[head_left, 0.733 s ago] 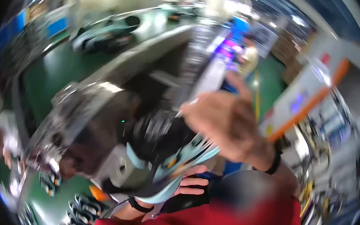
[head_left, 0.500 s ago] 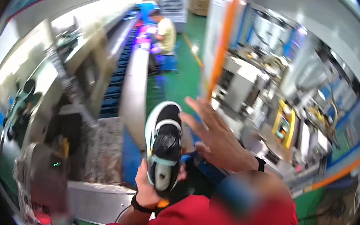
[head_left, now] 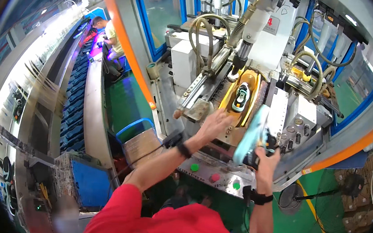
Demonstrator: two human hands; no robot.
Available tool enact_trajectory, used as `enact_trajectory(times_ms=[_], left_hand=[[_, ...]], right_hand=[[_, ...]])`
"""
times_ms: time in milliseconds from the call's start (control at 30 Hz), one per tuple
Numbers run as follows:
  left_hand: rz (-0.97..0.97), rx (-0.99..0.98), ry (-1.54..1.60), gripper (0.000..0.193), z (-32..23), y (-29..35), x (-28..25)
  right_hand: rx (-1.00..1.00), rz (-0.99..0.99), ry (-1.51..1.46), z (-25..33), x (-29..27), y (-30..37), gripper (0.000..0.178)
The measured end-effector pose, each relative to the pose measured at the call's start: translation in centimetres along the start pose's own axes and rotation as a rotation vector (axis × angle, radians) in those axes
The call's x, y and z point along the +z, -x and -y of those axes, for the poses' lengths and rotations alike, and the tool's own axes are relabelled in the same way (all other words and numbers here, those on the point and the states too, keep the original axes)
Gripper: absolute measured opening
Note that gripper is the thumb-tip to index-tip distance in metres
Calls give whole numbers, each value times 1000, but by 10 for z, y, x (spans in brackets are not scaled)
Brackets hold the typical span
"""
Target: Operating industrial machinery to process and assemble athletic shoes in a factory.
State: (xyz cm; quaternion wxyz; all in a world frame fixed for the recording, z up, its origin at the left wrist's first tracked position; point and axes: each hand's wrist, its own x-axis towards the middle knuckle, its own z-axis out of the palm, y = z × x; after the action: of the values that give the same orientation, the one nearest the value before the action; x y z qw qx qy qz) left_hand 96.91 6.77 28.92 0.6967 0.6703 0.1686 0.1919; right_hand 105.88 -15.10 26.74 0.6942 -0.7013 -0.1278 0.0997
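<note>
In my right hand (head_left: 266,162) is a sneaker (head_left: 252,138) with a pale blue and white sole and a dark upper, tilted and somewhat smeared by motion. Its heel end is gripped between my thumb and fingers. My left hand (head_left: 214,127) reaches over the front of a press machine, fingers stretched out and nothing seen in them. Just beyond its fingertips a second sneaker (head_left: 241,97), black with light teal and orange parts, sits in a yellow-lined mould (head_left: 256,89). A gap shows between that hand and this shoe.
Metal rods and hoses (head_left: 242,54) stand over the mould. A panel (head_left: 227,179) with green and red buttons runs along the machine's front. An orange post (head_left: 128,43) rises at left, past it a conveyor (head_left: 89,107) and a seated co-worker (head_left: 112,37). A blue-framed stool (head_left: 141,146) stands near my left arm.
My view has swung right to the press machine. A sneaker was in my left hand; now my right hand holds one, and my left is empty and stretched forward.
</note>
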Motion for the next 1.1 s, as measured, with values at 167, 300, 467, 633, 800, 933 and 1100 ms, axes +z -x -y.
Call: enact_trajectory(times_ms=[167,300,467,633,800,933,1100], left_hand=[[-306,56,-514,82,102,-170,6],[-307,-125,-775,79,141,-234,22],[-316,-266,-579,52,136,-252,21],[27,-496,641,25,56,-121,-40],[-32,-474,647,41,-5,38,-101],[-300,-413,500,54,-31,134,-150],[-797,-206,496,45,-31,241,-170]], right_hand=[[-60,-218,-103,14,-35,-17,53],[-109,-332,57,18,-48,-26,51],[-163,-355,506,30,-62,-98,50],[8,-17,716,70,36,-229,51],[100,235,947,20,175,-282,48],[-328,75,1137,-110,203,-319,36],[-176,-50,1124,-123,233,-288,42]])
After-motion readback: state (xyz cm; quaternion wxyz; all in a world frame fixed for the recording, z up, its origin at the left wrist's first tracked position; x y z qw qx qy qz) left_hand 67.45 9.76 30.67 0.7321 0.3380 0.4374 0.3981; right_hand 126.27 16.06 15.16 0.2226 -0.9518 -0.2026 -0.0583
